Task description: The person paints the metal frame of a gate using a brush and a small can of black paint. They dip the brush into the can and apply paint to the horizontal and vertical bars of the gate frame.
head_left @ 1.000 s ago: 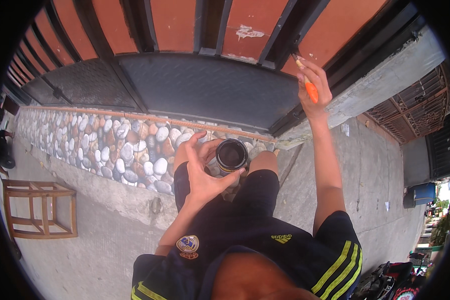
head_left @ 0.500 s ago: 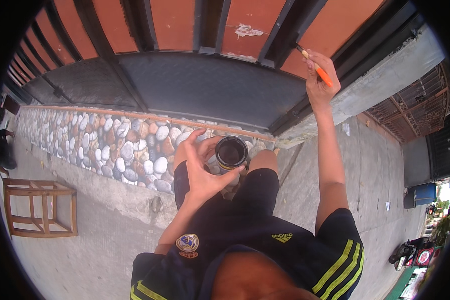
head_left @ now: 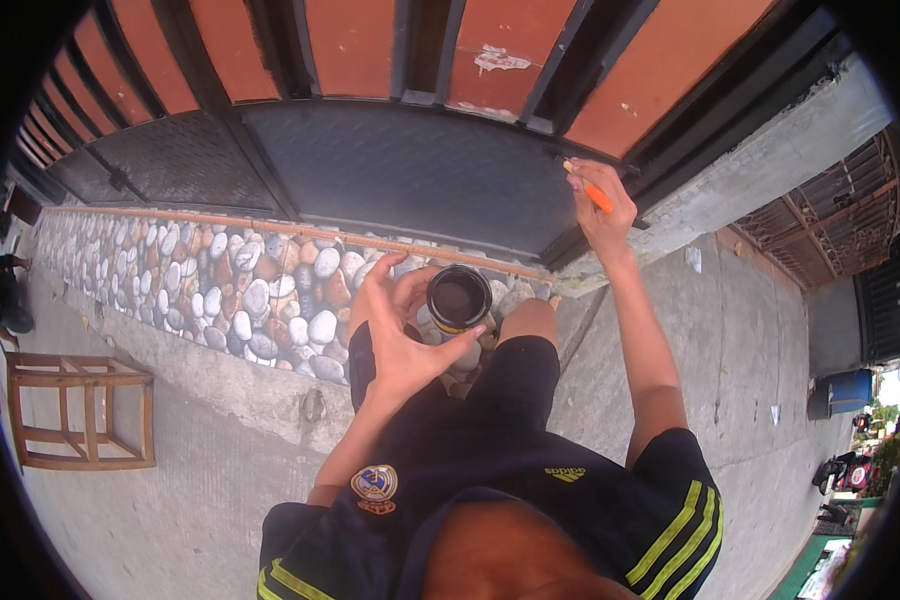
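My left hand point(head_left: 400, 325) is wrapped round a small open can of dark paint point(head_left: 459, 299), held over my knees with its mouth facing up. In my right hand point(head_left: 607, 215) is a paintbrush point(head_left: 597, 197) with an orange and pale handle. Its dark bristles lie at the upper right part of a dark grey metal gate panel point(head_left: 410, 175), close to the frame; whether they press on it I cannot tell. Above the panel stand dark upright bars point(head_left: 425, 50) with orange-red sheet point(head_left: 350, 45) between them.
Below the gate runs a pebble-patterned ledge point(head_left: 260, 290). A wooden stool frame point(head_left: 82, 412) stands on the concrete at the left. At the right are a concrete post point(head_left: 770, 150), a rusty grille point(head_left: 830, 215) and a blue drum point(head_left: 850, 388). A parked motorcycle point(head_left: 843, 473) is farther off.
My right hand has moved down and slightly left with the paintbrush, from the bars to the upper part of the grey panel. The left hand and can stay nearly in place.
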Motion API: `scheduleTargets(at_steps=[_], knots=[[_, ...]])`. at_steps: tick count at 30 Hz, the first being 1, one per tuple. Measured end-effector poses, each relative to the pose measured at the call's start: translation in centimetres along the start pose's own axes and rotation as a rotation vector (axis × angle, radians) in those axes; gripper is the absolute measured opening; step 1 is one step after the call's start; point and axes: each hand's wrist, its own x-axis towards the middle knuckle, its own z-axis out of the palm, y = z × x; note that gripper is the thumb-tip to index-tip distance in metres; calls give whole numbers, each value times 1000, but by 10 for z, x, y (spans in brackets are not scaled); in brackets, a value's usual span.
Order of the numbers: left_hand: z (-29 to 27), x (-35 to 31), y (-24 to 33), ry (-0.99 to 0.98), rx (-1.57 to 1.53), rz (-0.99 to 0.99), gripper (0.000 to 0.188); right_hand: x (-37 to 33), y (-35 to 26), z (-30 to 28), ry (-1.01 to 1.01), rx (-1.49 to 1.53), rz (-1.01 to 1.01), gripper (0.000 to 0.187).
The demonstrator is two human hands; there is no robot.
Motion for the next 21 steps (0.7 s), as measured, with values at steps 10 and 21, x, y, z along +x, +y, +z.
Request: scheduleTargets(at_steps=[10,21], knots=[[1,-2,0,-8,35,19,102,53,-2,-17,280,323,40,12],[3,0,-1,-28,70,11,102,35,24,-8,167,126,42,10]])
